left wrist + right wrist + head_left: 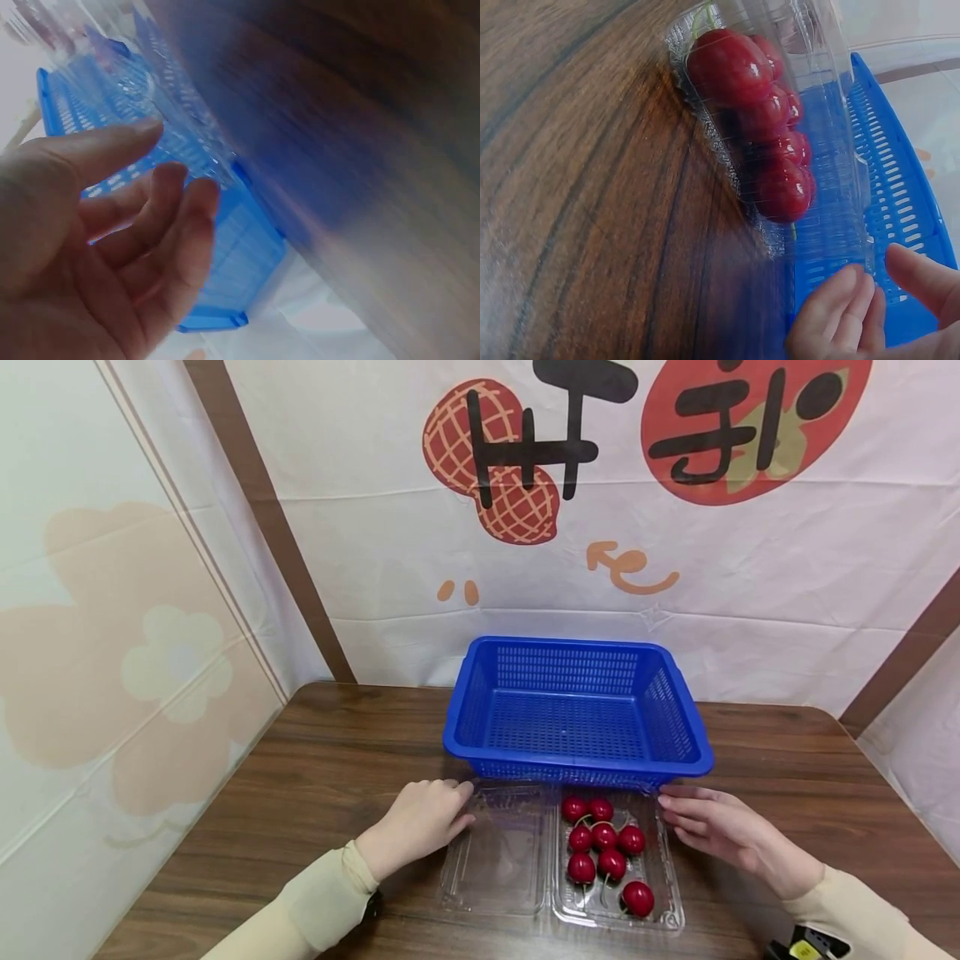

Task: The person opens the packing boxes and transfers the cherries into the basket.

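Note:
An unfolded clear plastic clamshell box lies on the table, its lid (498,893) to the left. Several red cherries (603,836), some with green stems, sit in its base (656,914) on the right. My left hand (423,822) is beside the lid's upper left corner; in the left wrist view its fingers (196,225) bend loosely, thumb apart. By the base's upper right corner is my right hand (731,835). In the right wrist view its fingertips (847,279) come up to the box's rim, with a gap to the thumb; contact is hard to tell.
Just behind the box stands a blue plastic basket (577,768) with slotted walls and nothing visible inside. The dark wooden table (360,743) ends at a printed white cloth (390,560) behind; another cloth hangs at the left.

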`<state>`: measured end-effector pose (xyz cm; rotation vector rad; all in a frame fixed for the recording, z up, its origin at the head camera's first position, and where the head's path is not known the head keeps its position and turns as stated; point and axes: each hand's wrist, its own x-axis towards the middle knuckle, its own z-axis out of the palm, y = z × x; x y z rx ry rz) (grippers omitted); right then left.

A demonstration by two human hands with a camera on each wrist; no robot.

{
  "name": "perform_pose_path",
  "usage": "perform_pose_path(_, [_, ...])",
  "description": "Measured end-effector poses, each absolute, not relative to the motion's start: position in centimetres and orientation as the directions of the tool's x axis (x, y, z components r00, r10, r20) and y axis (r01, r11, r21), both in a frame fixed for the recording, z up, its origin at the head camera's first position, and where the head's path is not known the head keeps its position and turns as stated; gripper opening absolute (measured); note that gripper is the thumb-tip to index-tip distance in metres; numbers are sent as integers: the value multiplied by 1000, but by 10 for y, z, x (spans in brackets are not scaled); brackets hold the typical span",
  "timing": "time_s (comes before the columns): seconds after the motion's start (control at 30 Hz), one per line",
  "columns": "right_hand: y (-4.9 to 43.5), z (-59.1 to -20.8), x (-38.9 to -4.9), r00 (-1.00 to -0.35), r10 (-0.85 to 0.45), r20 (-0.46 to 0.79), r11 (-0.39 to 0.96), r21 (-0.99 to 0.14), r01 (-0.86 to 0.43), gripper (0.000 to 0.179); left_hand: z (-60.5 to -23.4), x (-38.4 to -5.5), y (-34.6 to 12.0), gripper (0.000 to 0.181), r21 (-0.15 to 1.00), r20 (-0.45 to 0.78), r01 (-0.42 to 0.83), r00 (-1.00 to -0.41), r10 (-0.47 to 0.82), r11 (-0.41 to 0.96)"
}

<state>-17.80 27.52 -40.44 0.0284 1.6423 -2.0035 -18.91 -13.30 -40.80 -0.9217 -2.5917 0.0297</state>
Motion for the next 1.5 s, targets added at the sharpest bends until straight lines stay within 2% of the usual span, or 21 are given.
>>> perform_pose_path(0.27, [277, -398, -171, -862, -349, -368, -1, -920, 392, 16, -402, -190, -120, 15, -79, 438, 762, -553, 709, 643])
perform_pose_path(0.53, [278, -393, -166, -867, -355, -349, 33, -932, 361, 18, -396, -192, -109, 22, -39, 445, 864, -435, 783, 502])
perform_pose_path(0.7, [274, -389, -163, -886, -309, -347, 112, -938, 328, 17, -393, -192, -102, 27, -26, 409, 893, -401, 820, 450])
perform_pose_path(0.8, [270, -386, -161, -901, -266, -342, 172, -937, 304, 25, -392, -191, -100, 28, -19, 394, 907, -380, 837, 421])
perform_pose_path(1.13, [255, -381, -155, -959, -220, -182, 314, -943, 107, 45, -391, -189, -91, 35, -9, 356, 933, -333, 873, 360])
perform_pose_path(1.37, [247, -380, -152, -971, -222, -92, 416, -909, -9, 39, -393, -185, -90, 36, -21, 322, 939, -319, 892, 343])
perform_pose_path(1.5, [246, -381, -153, -974, -216, -66, 428, -903, -34, 37, -394, -184, -89, 36, -27, 301, 941, -315, 900, 338])
